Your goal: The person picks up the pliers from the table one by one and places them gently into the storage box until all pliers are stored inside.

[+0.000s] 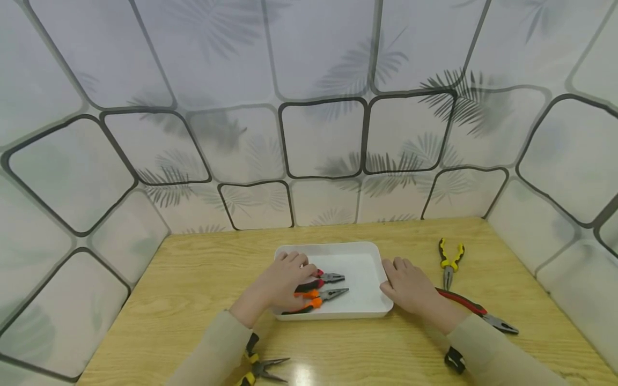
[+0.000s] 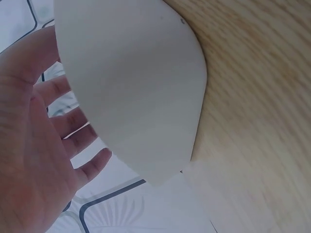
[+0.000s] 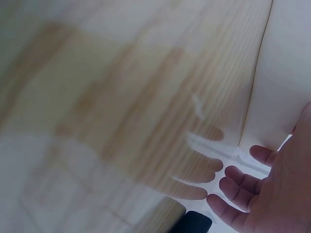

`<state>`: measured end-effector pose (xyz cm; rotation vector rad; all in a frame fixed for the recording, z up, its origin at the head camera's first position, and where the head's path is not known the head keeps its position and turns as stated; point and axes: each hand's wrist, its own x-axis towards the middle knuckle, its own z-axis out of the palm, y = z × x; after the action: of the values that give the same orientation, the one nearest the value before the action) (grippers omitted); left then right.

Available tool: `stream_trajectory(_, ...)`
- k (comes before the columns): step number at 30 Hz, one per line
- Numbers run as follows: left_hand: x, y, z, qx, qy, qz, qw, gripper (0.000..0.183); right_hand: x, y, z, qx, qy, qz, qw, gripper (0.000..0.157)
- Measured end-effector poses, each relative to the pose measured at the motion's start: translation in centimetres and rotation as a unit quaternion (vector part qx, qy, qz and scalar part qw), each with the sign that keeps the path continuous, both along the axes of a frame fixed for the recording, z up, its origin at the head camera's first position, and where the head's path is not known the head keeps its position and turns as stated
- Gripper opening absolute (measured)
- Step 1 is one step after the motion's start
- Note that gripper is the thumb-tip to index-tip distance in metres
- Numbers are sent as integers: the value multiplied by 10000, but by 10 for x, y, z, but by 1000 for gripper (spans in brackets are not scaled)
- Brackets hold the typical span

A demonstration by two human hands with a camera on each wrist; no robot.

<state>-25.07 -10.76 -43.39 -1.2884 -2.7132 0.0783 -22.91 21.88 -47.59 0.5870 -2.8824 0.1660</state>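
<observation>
A white tray [image 1: 362, 254] lies on the wooden table with two pliers in it, side by side: red-and-black ones [image 1: 333, 277] and orange-and-black ones [image 1: 333, 294]. My left hand [image 1: 285, 281] reaches over the tray's left end, covering part of the pliers' handles. In the left wrist view its fingers look spread and loosely bent, their tips partly hidden by the tray wall [image 2: 131, 92]. At the tray's right end, my right hand [image 1: 410, 287] touches the rim. The right wrist view shows loosely bent fingers [image 3: 238, 194] by the tray corner; the thumb is mostly hidden.
Yellow-and-black pliers [image 1: 449, 265] lie at the back right, and long red-handled pliers [image 1: 483, 313] beside my right wrist. Open-jawed yellow-and-black pliers [image 1: 260, 369] lie near my left sleeve. A black object [image 1: 454, 360] is by the right sleeve. Patterned cloth walls [image 1: 323, 139] surround the table.
</observation>
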Motion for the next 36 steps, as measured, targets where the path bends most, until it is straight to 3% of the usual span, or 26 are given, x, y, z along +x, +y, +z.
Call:
stream_trajectory(9, 0, -3, 3, -27, 86, 32, 10000, 52, 0, 0, 0, 1, 59, -7, 10000, 27)
stream_trajectory(21, 8, -7, 9, 284, 201, -63, 9994, 52, -1, 0, -3, 23, 16, -34, 10000, 34)
stream_trajectory(36, 14, -15, 13, 504, 156, -58, 9986, 54, 0, 0, -2, 16, 64, 7, 10000, 26)
